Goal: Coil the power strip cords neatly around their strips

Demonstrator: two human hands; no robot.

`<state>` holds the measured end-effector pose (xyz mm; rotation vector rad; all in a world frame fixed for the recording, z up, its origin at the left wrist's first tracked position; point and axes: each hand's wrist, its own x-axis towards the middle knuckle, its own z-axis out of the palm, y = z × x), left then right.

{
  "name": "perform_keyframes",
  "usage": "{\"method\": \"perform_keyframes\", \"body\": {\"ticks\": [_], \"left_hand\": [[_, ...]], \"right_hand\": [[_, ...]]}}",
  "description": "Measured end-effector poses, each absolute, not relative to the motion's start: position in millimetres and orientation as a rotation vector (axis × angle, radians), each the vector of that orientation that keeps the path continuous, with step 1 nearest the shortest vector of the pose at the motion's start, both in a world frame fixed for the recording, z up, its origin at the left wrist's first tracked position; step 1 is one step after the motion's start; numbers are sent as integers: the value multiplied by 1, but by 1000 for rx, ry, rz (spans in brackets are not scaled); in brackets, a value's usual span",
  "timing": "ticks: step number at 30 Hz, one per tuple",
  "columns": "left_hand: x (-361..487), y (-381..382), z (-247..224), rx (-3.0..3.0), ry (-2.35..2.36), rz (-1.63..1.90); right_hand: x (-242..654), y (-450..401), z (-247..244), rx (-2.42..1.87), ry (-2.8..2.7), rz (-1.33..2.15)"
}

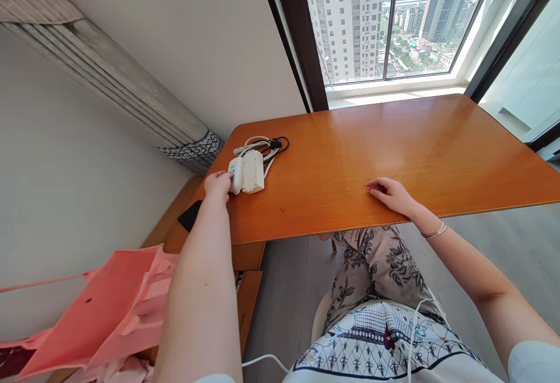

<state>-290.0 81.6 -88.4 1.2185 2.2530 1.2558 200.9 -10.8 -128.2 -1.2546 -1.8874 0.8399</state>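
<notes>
At the left end of the wooden table (324,179), my left hand (219,185) grips the edge of a white plastic device (236,174) with bluish marks on its top. Its fingers are bent against the near left side, and the fingertips are partly hidden. Right beside that device lies a cream-coloured plastic box (253,172). White and black cables (262,145) are bundled behind the two. My right hand (391,193) rests near the table's front edge, fingers loosely stretched and thumb apart, holding nothing.
A dark flat object (189,215) lies left of my left forearm. Lower left hangs a pink fabric organiser (100,301). Open drawers (249,290) show under the table's left end. A tied curtain (175,120) hangs by the wall, and a window (389,33) is behind the table.
</notes>
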Motion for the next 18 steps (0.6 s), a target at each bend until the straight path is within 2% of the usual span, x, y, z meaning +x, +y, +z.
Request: {"method": "perform_keyframes", "body": {"ticks": [3,7,10,13,18], "left_hand": [[-271,83,-87,1156,2441,1389],[-211,83,-84,1704,2221,1467],[-148,79,-89,1965,1872,1375],[-93,74,-100,2070,1586,1114],[-48,68,-123,2128,1376,823]], "right_hand": [[201,-11,-129,-1256,-1923,801],[202,-13,-129,-1254,-2054,643],[201,-16,-131,-1286,-2179,416],[199,-18,-135,-1360,-2229,248],[198,-16,-140,-1382,-2244,261]]}}
